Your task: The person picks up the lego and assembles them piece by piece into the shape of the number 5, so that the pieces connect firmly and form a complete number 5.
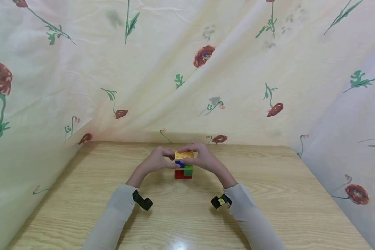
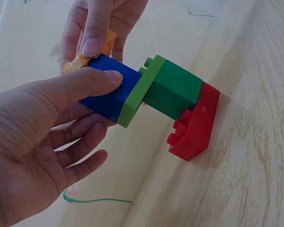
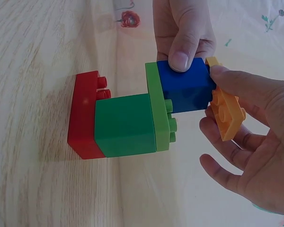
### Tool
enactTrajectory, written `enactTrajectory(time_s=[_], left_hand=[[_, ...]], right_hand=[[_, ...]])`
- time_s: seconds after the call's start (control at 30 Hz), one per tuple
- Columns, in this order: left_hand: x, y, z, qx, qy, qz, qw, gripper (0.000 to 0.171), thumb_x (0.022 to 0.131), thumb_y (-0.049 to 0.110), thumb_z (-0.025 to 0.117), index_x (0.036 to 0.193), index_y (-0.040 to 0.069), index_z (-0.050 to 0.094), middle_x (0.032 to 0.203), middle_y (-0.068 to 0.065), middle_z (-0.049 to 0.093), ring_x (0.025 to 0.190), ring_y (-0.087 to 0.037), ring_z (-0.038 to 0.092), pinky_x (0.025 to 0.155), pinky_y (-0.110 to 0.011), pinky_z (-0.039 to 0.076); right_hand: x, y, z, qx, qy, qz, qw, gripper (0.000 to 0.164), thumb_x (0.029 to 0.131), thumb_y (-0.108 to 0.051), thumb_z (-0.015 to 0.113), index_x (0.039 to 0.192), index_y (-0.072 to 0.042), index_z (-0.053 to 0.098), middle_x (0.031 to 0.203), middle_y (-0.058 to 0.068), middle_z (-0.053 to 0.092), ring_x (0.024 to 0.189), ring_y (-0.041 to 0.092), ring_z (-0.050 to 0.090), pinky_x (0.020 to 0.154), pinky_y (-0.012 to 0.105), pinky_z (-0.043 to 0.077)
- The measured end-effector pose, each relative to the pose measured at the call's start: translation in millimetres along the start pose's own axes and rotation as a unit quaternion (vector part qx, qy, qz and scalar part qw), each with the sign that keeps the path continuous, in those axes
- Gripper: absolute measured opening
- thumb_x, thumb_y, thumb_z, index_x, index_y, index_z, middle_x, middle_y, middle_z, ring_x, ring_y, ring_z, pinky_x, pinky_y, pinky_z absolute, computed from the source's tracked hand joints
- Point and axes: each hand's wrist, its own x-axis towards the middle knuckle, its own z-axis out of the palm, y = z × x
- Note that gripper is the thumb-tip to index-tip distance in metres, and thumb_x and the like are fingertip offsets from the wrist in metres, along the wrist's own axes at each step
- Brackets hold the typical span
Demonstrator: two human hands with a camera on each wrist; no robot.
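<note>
A small tower of toy building bricks stands on the table. At its base is a red brick [image 3: 83, 120], then a dark green block [image 3: 125, 125], a light green plate [image 3: 155, 101] and an offset blue block [image 3: 187, 91]. My left hand [image 1: 155, 161] pinches the blue block from the side, thumb on its near face in the left wrist view. With thumb and fingers, my right hand [image 1: 205, 160] holds an orange-yellow brick [image 3: 228, 114] at the top of the blue block. That brick looks tilted against the blue block in the right wrist view.
Light wood-grain table [image 1: 181, 215] lies under the tower and forearms. A cream cloth with red flowers [image 1: 162, 76] hangs behind the table's far edge and along both sides. Each wrist carries a black camera strap.
</note>
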Motion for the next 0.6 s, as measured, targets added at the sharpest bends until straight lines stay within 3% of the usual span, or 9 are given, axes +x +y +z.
enactTrajectory(time_s=[0.27, 0.6], left_hand=[[0.9, -1.3, 0.3, -0.009, -0.002, 0.010, 0.9999, 0.021, 0.085, 0.019, 0.084, 0.104, 0.010, 0.079, 0.105, -0.005, 0.076, 0.101, -0.022, 0.065, 0.096, -0.054, 0.053], [0.1, -0.2, 0.0, 0.003, -0.002, 0.004, 1.0000, 0.021, 0.086, 0.021, 0.084, 0.103, 0.011, 0.079, 0.104, -0.003, 0.077, 0.100, -0.020, 0.065, 0.094, -0.049, 0.054]], right_hand=[[-1.1, -0.5, -0.6, -0.004, 0.000, -0.001, 1.000, 0.032, 0.090, -0.017, 0.079, 0.121, -0.011, 0.075, 0.115, 0.008, 0.074, 0.101, 0.022, 0.059, 0.086, 0.042, 0.051], [-0.7, 0.5, 0.7, 0.004, 0.004, 0.005, 1.000, 0.032, 0.089, -0.017, 0.080, 0.120, -0.013, 0.076, 0.113, 0.007, 0.072, 0.098, 0.019, 0.057, 0.081, 0.040, 0.056]])
